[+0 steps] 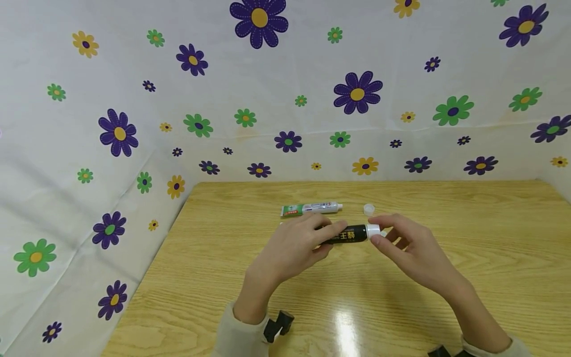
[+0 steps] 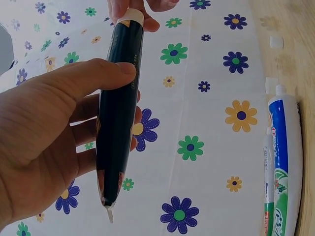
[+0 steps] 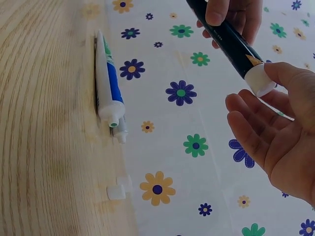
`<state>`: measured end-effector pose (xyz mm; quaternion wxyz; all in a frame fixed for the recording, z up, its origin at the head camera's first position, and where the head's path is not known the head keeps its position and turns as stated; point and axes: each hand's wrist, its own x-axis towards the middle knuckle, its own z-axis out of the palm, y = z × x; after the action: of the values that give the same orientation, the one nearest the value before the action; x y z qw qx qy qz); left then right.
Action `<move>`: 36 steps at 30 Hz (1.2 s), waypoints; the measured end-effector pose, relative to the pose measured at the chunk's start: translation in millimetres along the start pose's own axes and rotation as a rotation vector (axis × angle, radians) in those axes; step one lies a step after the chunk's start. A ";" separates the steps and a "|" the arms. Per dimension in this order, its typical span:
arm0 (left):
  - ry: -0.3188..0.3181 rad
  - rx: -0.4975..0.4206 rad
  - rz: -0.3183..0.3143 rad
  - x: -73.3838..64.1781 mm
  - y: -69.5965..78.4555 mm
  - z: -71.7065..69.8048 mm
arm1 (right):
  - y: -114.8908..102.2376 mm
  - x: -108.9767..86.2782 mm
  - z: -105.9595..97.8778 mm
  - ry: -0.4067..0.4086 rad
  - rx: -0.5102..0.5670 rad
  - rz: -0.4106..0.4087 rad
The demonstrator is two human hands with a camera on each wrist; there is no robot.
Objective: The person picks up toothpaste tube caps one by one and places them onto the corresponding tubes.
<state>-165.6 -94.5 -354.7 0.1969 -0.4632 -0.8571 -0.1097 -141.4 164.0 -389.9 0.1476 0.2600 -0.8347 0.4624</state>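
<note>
My left hand [image 1: 292, 243] grips a black toothpaste tube [image 1: 352, 234] with gold lettering, held sideways above the table. In the left wrist view the thumb lies along the front of the tube [image 2: 118, 108], the other fingers behind it. At the tube's right end is a white cap [image 1: 372, 230]. The thumb and forefinger of my right hand [image 1: 412, 250] pinch this cap, while the remaining fingers bend loosely below it in the right wrist view. A white and green toothpaste tube [image 1: 312, 208] lies beyond the hands. A blue and green one [image 2: 285, 147] lies beside it, mostly hidden in the head view.
A loose white cap [image 1: 368, 209] lies on the wooden table [image 1: 187, 277], right of the lying tubes. Two white caps [image 2: 276, 42] show in the left wrist view. A white flowered cloth [image 1: 285, 99] rises behind the table and along its left side.
</note>
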 end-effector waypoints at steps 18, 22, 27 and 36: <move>-0.010 -0.021 -0.022 -0.3 1.3 1.1 | -0.9 0.1 1.0 0.005 0.002 -0.009; -0.003 -0.033 -0.023 -0.6 1.1 1.0 | -1.8 -0.5 -1.5 -0.018 0.019 -0.034; 0.001 -0.036 -0.018 -0.9 1.0 0.9 | -2.0 -0.8 -4.3 -0.039 0.030 -0.063; 0.003 -0.022 -0.011 0.7 3.8 -0.4 | -1.5 -1.5 -7.2 -0.046 0.003 -0.024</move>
<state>-162.7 -92.1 -354.0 0.1924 -0.4605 -0.8581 -0.1212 -139.2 169.9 -385.8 0.1335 0.2807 -0.8342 0.4556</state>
